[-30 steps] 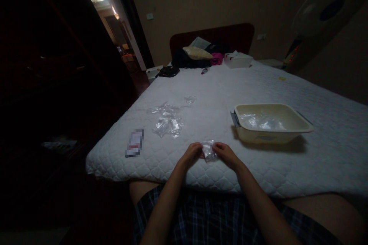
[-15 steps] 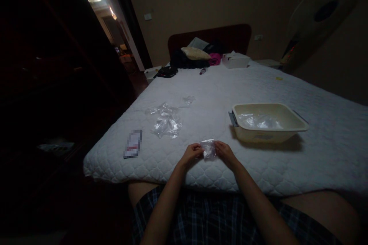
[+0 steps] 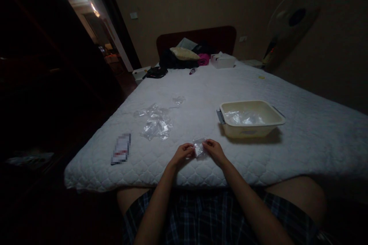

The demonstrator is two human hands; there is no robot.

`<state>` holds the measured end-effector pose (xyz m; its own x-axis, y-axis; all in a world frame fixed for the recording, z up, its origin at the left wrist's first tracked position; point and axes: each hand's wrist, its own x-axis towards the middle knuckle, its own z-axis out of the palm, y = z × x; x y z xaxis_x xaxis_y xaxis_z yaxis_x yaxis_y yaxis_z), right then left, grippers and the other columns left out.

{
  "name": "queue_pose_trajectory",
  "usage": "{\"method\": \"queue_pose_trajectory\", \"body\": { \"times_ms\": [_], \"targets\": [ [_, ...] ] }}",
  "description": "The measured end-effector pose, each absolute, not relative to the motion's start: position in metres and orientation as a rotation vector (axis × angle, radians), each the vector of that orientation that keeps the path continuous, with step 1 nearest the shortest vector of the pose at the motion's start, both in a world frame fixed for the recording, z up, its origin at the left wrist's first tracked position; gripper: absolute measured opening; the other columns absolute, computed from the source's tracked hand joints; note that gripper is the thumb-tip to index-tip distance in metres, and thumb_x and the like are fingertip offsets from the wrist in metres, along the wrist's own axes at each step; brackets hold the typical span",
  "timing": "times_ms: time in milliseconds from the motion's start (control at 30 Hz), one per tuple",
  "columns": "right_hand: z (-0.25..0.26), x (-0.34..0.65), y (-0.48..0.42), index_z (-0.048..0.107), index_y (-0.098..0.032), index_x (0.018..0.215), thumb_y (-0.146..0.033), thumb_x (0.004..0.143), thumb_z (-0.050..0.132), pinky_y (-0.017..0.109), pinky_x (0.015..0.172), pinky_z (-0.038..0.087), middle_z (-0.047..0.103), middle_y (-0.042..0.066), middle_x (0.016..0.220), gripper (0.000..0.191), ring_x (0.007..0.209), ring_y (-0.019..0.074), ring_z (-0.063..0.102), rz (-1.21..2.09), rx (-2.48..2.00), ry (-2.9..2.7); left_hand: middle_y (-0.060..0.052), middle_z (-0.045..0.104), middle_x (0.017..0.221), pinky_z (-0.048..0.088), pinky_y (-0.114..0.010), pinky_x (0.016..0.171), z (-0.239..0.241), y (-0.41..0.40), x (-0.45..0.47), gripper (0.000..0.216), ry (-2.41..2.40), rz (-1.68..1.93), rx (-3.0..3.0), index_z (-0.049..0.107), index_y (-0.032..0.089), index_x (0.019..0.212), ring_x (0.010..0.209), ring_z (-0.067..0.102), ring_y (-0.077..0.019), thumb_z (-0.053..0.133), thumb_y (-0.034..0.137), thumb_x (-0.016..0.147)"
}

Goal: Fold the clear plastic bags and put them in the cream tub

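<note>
Between my two hands is a small clear plastic bag [image 3: 199,148], just above the front part of the bed. My left hand [image 3: 183,153] pinches its left edge. My right hand [image 3: 214,151] grips the right side near the top, thumb and fingers together. Further left, a loose pile of clear plastic bags [image 3: 157,122] lies on the quilted white bedcover [image 3: 198,92], with another small bag [image 3: 178,100] just behind it. To the right stands a cream plastic basin [image 3: 251,131] with grey handles, and more clear bags [image 3: 244,117] lie inside it.
A blurred-out phone-like object [image 3: 121,149] rests near the bed's left front corner. At the headboard are a pillow [image 3: 184,54], dark cloth, a pink roll [image 3: 203,59] and a white box [image 3: 222,61]. A standing fan [image 3: 293,17] is at the right.
My view has turned a little to the right, so everything sits further left. My right hand has shifted inward over the bag's upper right part, and the bag looks slightly more gathered.
</note>
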<state>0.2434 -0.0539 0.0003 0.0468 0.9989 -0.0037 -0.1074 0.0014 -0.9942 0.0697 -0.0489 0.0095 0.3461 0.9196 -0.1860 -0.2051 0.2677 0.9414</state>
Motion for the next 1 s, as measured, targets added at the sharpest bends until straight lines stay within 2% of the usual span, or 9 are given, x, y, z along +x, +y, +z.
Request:
{"method": "queue_pose_trajectory", "body": {
  "times_ms": [100, 200, 367, 500, 767, 1000],
  "targets": [
    [0.012, 0.254, -0.055, 0.057, -0.014, 0.066, -0.045, 0.063, 0.065, 0.021, 0.047, 0.031, 0.048, -0.004, 0.055, 0.032, 0.051, 0.0087, 0.041, 1.159, -1.172, -1.079, -0.006, 0.063, 0.065, 0.048, -0.033, 0.066, 0.012, -0.051, 0.07, 0.03, 0.848, 0.933, 0.928, 0.059, 0.01, 0.082, 0.061, 0.061, -0.016, 0.067, 0.035, 0.067],
    [0.041, 0.279, -0.056, 0.058, -0.015, 0.066, -0.044, 0.059, 0.068, 0.023, 0.051, 0.036, 0.053, -0.002, 0.058, 0.032, 0.054, 0.0105, 0.046, 1.103, -1.181, -1.088, -0.007, 0.063, 0.064, 0.049, -0.037, 0.07, 0.013, -0.052, 0.071, 0.027, 0.796, 0.951, 0.88, 0.058, 0.011, 0.08, 0.062, 0.061, -0.0173, 0.065, 0.034, 0.069],
    [0.117, 0.343, -0.046, 0.061, -0.016, 0.07, -0.043, 0.058, 0.069, 0.025, 0.059, 0.042, 0.059, 0.0, 0.067, 0.03, 0.061, 0.0121, 0.053, 0.817, -1.187, -1.135, -0.007, 0.064, 0.064, 0.049, -0.035, 0.068, 0.012, -0.053, 0.069, 0.026, 0.794, 0.963, 0.866, 0.058, 0.011, 0.079, 0.061, 0.062, -0.0176, 0.065, 0.034, 0.07],
    [0.151, 0.39, -0.019, 0.06, -0.015, 0.076, -0.04, 0.058, 0.069, 0.024, 0.057, 0.042, 0.059, 0.0, 0.066, 0.032, 0.059, 0.0116, 0.053, 0.659, -1.273, -1.119, -0.007, 0.064, 0.065, 0.049, -0.034, 0.067, 0.015, -0.054, 0.069, 0.029, 0.823, 0.968, 0.868, 0.058, 0.011, 0.079, 0.061, 0.063, -0.0181, 0.065, 0.036, 0.069],
    [0.132, 0.406, 0.024, 0.048, -0.016, 0.093, -0.02, 0.069, 0.062, 0.02, 0.047, 0.04, 0.052, -0.005, 0.053, 0.029, 0.046, 0.0082, 0.048, 0.761, -1.767, -1.154, -0.005, 0.064, 0.064, 0.049, -0.034, 0.065, 0.015, -0.054, 0.069, 0.028, 0.82, 0.971, 0.862, 0.057, 0.012, 0.078, 0.061, 0.062, -0.0179, 0.063, 0.037, 0.071],
    [0.114, 0.407, 0.042, 0.045, -0.017, 0.086, -0.018, 0.072, 0.06, 0.019, 0.045, 0.038, 0.053, -0.004, 0.052, 0.021, 0.044, 0.01, 0.051, 0.647, -1.967, -1.427, -0.006, 0.064, 0.065, 0.048, -0.035, 0.066, 0.015, -0.053, 0.067, 0.03, 0.838, 0.966, 0.861, 0.057, 0.011, 0.079, 0.062, 0.063, -0.019, 0.062, 0.04, 0.072]
  ]
}}
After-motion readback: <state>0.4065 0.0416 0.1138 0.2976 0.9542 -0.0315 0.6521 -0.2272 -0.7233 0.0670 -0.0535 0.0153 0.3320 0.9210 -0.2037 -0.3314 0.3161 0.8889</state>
